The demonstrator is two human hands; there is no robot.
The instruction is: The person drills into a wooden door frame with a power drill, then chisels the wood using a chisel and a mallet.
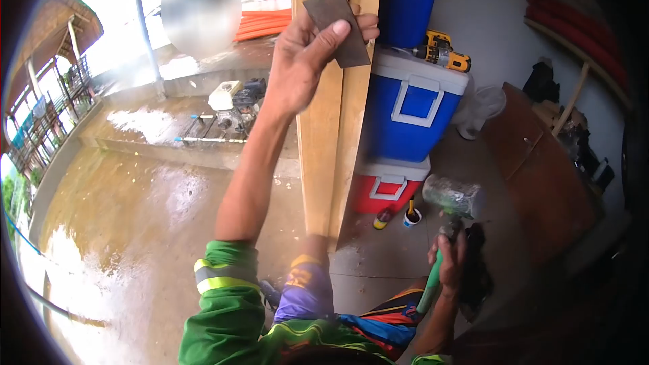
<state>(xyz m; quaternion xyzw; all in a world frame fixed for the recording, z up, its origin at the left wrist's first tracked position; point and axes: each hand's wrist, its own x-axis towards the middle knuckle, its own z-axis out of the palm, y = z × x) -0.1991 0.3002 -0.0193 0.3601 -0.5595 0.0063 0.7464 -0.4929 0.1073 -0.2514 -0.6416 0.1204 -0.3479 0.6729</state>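
Up at the wooden door post, my left hand pinches a flat, dark rectangular plate between thumb and fingers. The plate is tilted and overlaps the post's face in this view. Lower right, my right hand is wrapped around the green handle of a mallet. Its thick, grey, cylindrical head points up, below the level of the plate and apart from the post. A limb in purple cloth shows at the foot of the post.
Right of the post, a blue cooler stands on a red cooler, with a yellow drill on top. A small cup and a bottle sit on the floor. A small engine stands outside on wet concrete.
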